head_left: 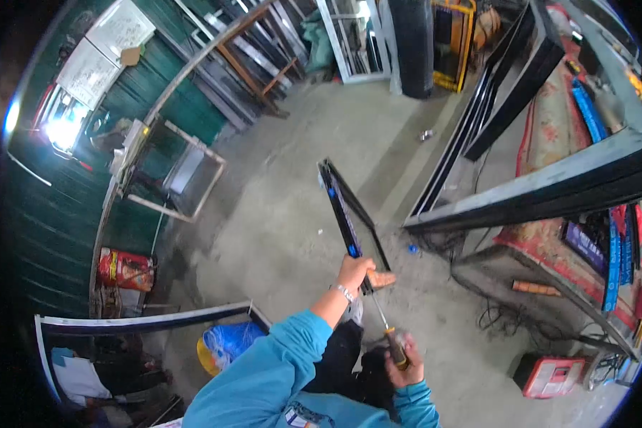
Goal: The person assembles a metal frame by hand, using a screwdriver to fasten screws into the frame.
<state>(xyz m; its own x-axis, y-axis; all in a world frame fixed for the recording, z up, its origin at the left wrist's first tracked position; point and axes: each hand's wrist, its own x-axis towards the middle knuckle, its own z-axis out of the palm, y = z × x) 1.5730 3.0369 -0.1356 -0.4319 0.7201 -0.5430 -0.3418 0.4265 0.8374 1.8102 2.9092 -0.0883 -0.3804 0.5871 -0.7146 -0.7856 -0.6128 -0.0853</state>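
left hand (354,272) steadies a narrow black metal frame (344,210); right hand (405,362) drives a yellow-handled screwdriver (388,335).

the frame stands upright on the grey concrete floor (278,228), running toward 11 o'clock from the left hand, whose fingers wrap its lower end. right fingers are closed round the handle, shaft aimed at 11 o'clock toward the frame's bottom corner. judged best practice: keep the shaft in line with the fastener and brace the frame firmly.

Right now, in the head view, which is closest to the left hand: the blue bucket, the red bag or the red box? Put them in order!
From the left hand:
1. Blue bucket, lower left by the blue sleeve.
2. Red box, on the floor, lower right.
3. Red bag, far left by the green wall.
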